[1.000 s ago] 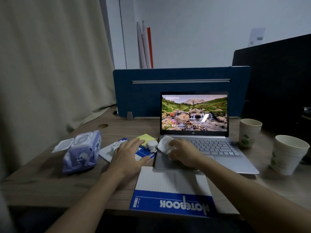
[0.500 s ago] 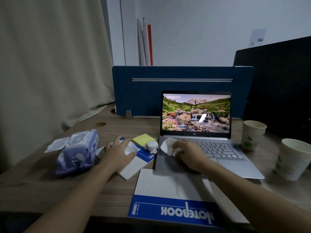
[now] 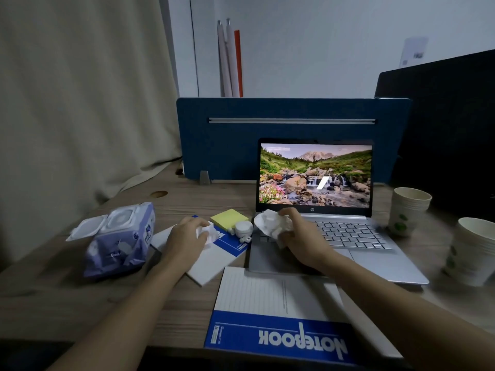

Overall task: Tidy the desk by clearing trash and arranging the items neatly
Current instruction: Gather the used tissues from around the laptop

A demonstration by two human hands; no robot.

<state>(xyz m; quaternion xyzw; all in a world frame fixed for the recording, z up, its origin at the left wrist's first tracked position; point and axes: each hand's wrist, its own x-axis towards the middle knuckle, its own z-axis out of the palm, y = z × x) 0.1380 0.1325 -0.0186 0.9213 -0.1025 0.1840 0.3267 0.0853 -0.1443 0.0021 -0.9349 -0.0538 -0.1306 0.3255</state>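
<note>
My right hand [image 3: 300,236] grips a crumpled white tissue [image 3: 267,222] just above the left side of the open laptop [image 3: 334,245]. My left hand [image 3: 184,236] curls round a second crumpled white tissue [image 3: 207,231] on top of a small blue-and-white notebook [image 3: 214,257]. A yellow sticky-note pad [image 3: 229,219] and a white earbud case [image 3: 243,227] lie between my two hands. A larger blue notebook [image 3: 276,317] lies at the desk's front edge.
A purple wet-wipe pack [image 3: 120,239] with its lid open lies at the left. Two stacks of paper cups [image 3: 407,210] [image 3: 474,250] stand at the right. A blue divider [image 3: 267,135] runs behind the laptop, a curtain hangs on the left.
My left hand has closed round the tissue on the small notebook. My right hand has gathered its tissue and lifted it a little off the laptop.
</note>
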